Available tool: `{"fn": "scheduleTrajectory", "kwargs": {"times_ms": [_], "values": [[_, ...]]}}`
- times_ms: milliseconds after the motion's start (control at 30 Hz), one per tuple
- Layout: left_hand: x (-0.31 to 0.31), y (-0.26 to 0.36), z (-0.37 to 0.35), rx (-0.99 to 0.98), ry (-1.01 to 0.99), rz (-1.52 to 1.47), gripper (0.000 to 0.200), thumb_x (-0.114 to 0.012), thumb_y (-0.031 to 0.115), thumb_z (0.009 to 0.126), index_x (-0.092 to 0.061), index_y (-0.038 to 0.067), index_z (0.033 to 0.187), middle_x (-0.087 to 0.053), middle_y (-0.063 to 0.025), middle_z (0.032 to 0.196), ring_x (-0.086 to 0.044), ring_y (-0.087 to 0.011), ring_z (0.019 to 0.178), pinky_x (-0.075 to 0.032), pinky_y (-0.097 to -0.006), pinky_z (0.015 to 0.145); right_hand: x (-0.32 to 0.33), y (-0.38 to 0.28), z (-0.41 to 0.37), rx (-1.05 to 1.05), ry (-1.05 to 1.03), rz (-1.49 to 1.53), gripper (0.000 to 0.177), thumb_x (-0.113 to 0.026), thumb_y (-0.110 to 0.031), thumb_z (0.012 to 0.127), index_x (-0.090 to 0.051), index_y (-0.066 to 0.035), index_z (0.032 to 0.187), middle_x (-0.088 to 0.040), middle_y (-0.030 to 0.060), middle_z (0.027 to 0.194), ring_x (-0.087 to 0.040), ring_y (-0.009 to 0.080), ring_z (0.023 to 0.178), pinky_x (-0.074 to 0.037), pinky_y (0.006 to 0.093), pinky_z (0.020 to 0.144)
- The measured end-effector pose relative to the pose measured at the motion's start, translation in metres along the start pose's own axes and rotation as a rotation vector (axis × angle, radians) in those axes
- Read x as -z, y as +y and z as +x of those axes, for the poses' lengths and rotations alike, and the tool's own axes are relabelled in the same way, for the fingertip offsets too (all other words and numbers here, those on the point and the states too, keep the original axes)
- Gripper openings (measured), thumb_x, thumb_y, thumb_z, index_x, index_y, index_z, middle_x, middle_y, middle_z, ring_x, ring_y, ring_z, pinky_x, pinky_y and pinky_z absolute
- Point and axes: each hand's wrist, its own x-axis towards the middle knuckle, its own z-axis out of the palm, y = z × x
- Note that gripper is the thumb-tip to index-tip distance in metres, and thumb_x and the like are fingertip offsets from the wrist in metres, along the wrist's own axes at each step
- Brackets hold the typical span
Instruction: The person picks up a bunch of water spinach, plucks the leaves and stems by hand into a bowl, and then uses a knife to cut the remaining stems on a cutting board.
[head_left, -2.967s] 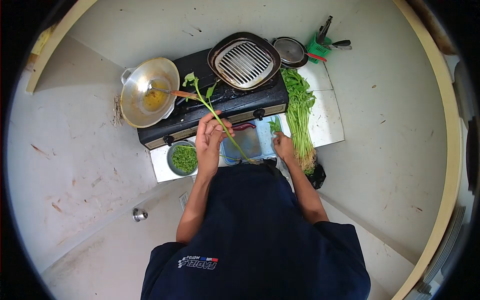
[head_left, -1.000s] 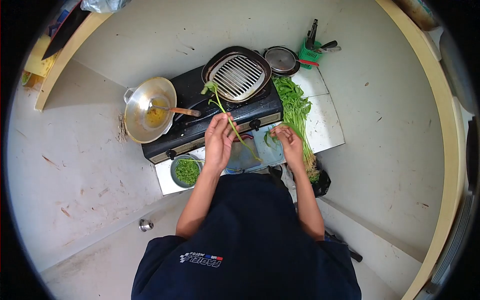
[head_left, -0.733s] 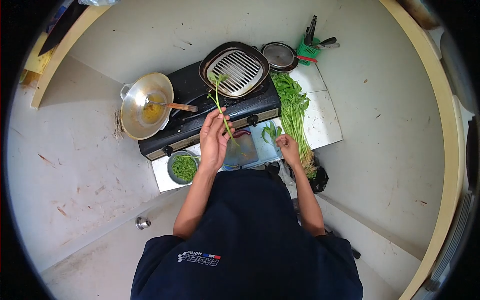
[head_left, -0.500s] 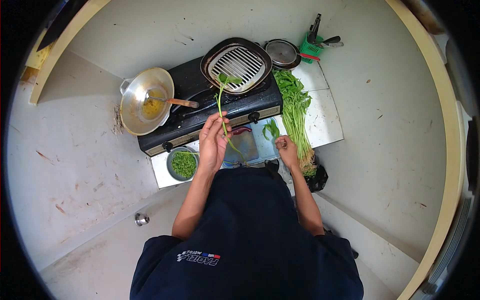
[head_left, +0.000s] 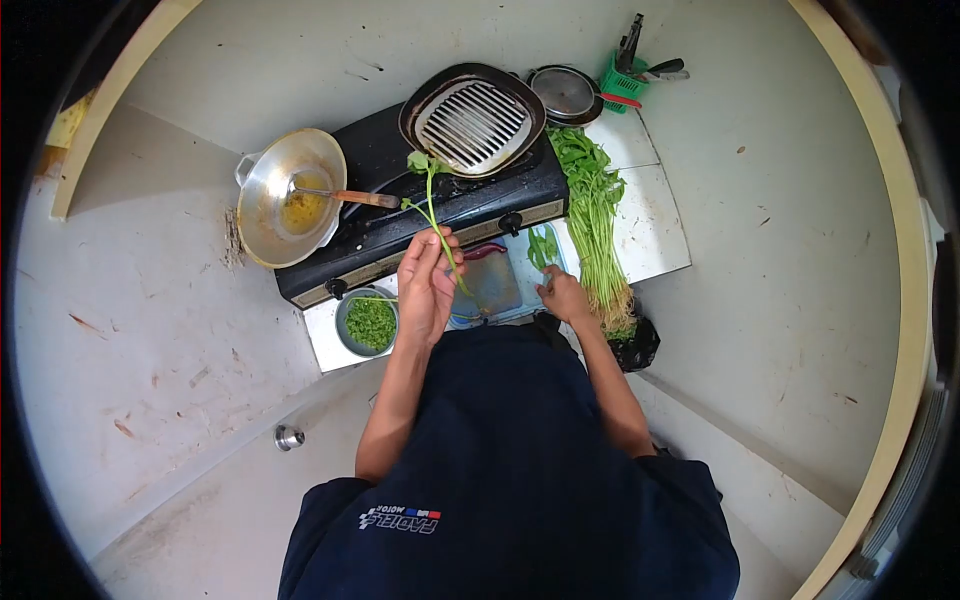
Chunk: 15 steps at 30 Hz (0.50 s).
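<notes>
My left hand (head_left: 428,285) pinches a green leafy stem (head_left: 432,208), which looks like water spinach. Its leaves point toward the grill pan, and its lower end hangs over the blue tray (head_left: 562,240). My right hand (head_left: 566,298) is at the tray's right side, its fingers curled together; whatever they may hold is hidden. Just beyond its fingertips, loose green leaves (head_left: 542,246) lie in the tray. A dark red chili (head_left: 486,251) lies there too. To the right rests a large bunch of greens (head_left: 598,215) with roots toward me.
A black gas stove (head_left: 375,235) carries a wok (head_left: 262,215) with a wooden-handled utensil and a square grill pan (head_left: 412,125). A bowl of chopped greens (head_left: 369,325) stands at front left. At the back right are a strainer (head_left: 563,93) and a green utensil basket (head_left: 617,88).
The stem in my left hand has tilted, its leafy top shifting left. My right hand has moved slightly left and toward me relative to the tray. The whole view has shifted a little.
</notes>
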Motion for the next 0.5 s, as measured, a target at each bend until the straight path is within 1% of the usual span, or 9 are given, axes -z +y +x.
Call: {"fn": "scheduleTrajectory", "kwargs": {"times_ms": [100, 233, 300, 400, 433, 500], "values": [[0.005, -0.006, 0.000, 0.002, -0.001, 0.013, 0.017, -0.058, 0.015, 0.104, -0.061, 0.005, 0.117, -0.063, -0.0059, 0.104, -0.061, -0.0136, 0.090, -0.053, -0.0301, 0.081, 0.008, -0.005, -0.011, 0.042, -0.084, 0.149, 0.039, -0.071, -0.025, 0.091, -0.064, -0.003, 0.123, -0.072, 0.0216, 0.094, -0.071, 0.0360, 0.084, -0.055, 0.0432, 0.078], [0.001, -0.007, -0.001, 0.006, -0.006, 0.036, 0.019, -0.060, 0.011, 0.102, -0.061, 0.003, 0.119, -0.065, -0.0088, 0.108, -0.064, -0.0155, 0.092, -0.056, -0.0334, 0.086, 0.029, -0.032, -0.020, 0.094, -0.055, 0.288, 0.034, -0.070, -0.022, 0.093, -0.066, -0.002, 0.120, -0.072, 0.0176, 0.092, -0.071, 0.0291, 0.078, -0.054, 0.0393, 0.073], [0.000, -0.009, 0.002, 0.012, -0.025, 0.089, 0.020, -0.061, 0.013, 0.101, -0.060, 0.004, 0.119, -0.065, -0.0079, 0.108, -0.063, -0.0164, 0.093, -0.056, -0.0362, 0.088, 0.046, -0.051, -0.022, 0.140, -0.026, 0.326, 0.032, -0.068, -0.021, 0.094, -0.066, -0.001, 0.119, -0.072, 0.0157, 0.091, -0.069, 0.0252, 0.075, -0.054, 0.0372, 0.072], [-0.004, -0.010, 0.006, 0.020, -0.060, 0.139, 0.021, -0.062, 0.014, 0.100, -0.060, 0.005, 0.119, -0.065, -0.0078, 0.109, -0.063, -0.0171, 0.094, -0.056, -0.0387, 0.091, 0.065, -0.059, -0.013, 0.195, 0.000, 0.442, 0.026, -0.067, -0.018, 0.095, -0.068, -0.002, 0.115, -0.072, 0.0128, 0.088, -0.065, 0.0205, 0.070, -0.052, 0.0348, 0.069], [-0.005, -0.010, 0.007, 0.022, -0.072, 0.151, 0.020, -0.063, 0.013, 0.100, -0.060, 0.004, 0.118, -0.065, -0.0080, 0.109, -0.064, -0.0173, 0.095, -0.056, -0.0393, 0.091, 0.072, -0.058, -0.008, 0.224, 0.101, 0.448, 0.021, -0.065, -0.015, 0.095, -0.070, -0.002, 0.111, -0.070, 0.0099, 0.083, -0.060, 0.0170, 0.067, -0.051, 0.0335, 0.067], [-0.006, -0.010, 0.009, 0.021, -0.096, 0.160, 0.020, -0.063, 0.013, 0.100, -0.061, 0.004, 0.118, -0.065, -0.0079, 0.110, -0.064, -0.0173, 0.095, -0.056, -0.0393, 0.091, 0.078, -0.047, 0.006, 0.138, 0.266, 0.508, 0.020, -0.064, -0.013, 0.093, -0.071, -0.003, 0.109, -0.070, 0.0104, 0.081, -0.062, 0.0185, 0.067, -0.051, 0.0338, 0.067]]}}
